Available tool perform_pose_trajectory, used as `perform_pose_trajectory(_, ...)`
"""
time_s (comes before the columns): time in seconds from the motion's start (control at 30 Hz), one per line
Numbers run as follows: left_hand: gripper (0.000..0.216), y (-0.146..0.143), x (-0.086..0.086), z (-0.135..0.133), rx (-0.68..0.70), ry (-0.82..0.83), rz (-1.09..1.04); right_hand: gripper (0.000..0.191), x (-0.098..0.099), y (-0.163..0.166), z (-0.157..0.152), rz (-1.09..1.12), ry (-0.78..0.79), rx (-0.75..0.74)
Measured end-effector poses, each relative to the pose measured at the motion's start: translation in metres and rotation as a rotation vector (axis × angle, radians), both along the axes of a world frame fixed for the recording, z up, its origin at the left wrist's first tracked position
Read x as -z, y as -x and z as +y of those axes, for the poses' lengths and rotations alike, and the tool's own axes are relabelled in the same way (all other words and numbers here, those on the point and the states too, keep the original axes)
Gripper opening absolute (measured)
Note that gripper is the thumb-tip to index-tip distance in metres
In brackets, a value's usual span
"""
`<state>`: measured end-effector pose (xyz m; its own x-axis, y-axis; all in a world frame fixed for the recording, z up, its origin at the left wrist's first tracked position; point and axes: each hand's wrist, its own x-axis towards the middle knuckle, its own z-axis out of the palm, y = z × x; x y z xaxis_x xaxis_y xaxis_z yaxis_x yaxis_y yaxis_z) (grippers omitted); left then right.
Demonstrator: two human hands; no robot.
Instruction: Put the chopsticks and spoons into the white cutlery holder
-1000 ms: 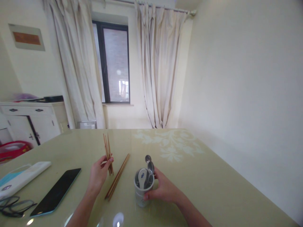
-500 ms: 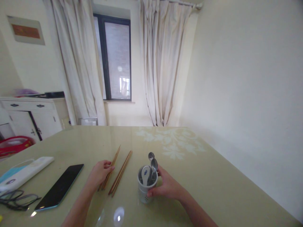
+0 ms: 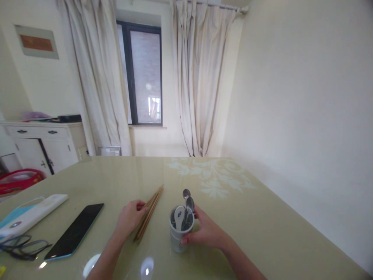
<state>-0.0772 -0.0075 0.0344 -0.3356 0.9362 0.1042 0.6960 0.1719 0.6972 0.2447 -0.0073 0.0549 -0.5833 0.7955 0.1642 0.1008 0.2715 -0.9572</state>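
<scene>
My left hand [image 3: 131,218] is closed on a few thin wooden chopsticks, its fingertips pinching them just above the glossy table. These lie against another group of chopsticks [image 3: 149,217] slanting on the tabletop, so the two groups look like one bundle. To the right stands a pale utensil cup [image 3: 176,240], upright. My right hand [image 3: 207,231] is wrapped around its right side, thumb in front. Inside the cup are a white ceramic spoon [image 3: 180,217] with a blue mark and metal spoons [image 3: 189,204], bowls up.
Left on the table [image 3: 262,233] lie a black phone [image 3: 75,231], folded glasses [image 3: 25,247], and a long white device [image 3: 37,214] beside something light blue. A wall [image 3: 305,116] borders the table's right side. A white cabinet [image 3: 58,149] and a red basket [image 3: 20,181] are beyond it.
My left hand has moved a little to the right, bringing its chopsticks against the other group. My right hand and the cup have stayed in place.
</scene>
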Motion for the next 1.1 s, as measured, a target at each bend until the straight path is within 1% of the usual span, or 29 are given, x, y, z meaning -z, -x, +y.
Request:
perform_pose_trajectory(0.17, 0.023, -0.004, 0.004, -0.001, -0.021, -0.020, 0.036, 0.088, 0.001, 0.000, 0.001, 0.010, -0.010, -0.001)
perform_pose_trajectory(0.37, 0.025, -0.005, 0.007, -0.002, -0.023, 0.026, 0.090, 0.089, 0.003, 0.000, 0.002, 0.008, -0.005, -0.011)
perform_pose_trajectory(0.47, 0.023, -0.006, 0.008, -0.004, -0.028, 0.027, 0.150, 0.091, 0.004, 0.000, 0.001, 0.020, -0.006, -0.012)
perform_pose_trajectory(0.63, 0.025, -0.004, 0.010, -0.004, -0.045, 0.036, 0.219, 0.089, 0.005, 0.000, 0.002, 0.021, -0.027, -0.024)
perform_pose_trajectory(0.77, 0.033, -0.004, 0.012, -0.002, -0.033, 0.043, 0.240, 0.092, 0.004, 0.000, 0.002, 0.000, -0.042, -0.011)
perform_pose_trajectory(0.93, 0.051, -0.009, 0.014, -0.002, -0.007, -0.050, 0.281, 0.089, 0.003, 0.000, 0.001, 0.021, -0.028, -0.030)
perform_pose_trajectory(1.0, 0.048, -0.012, 0.017, -0.002, 0.017, -0.076, 0.302, 0.091, 0.002, 0.001, 0.000, 0.017, -0.024, -0.026)
perform_pose_trajectory(1.1, 0.038, -0.013, 0.021, -0.002, 0.061, -0.068, 0.289, 0.095, 0.002, 0.001, 0.000, 0.002, -0.028, -0.018)
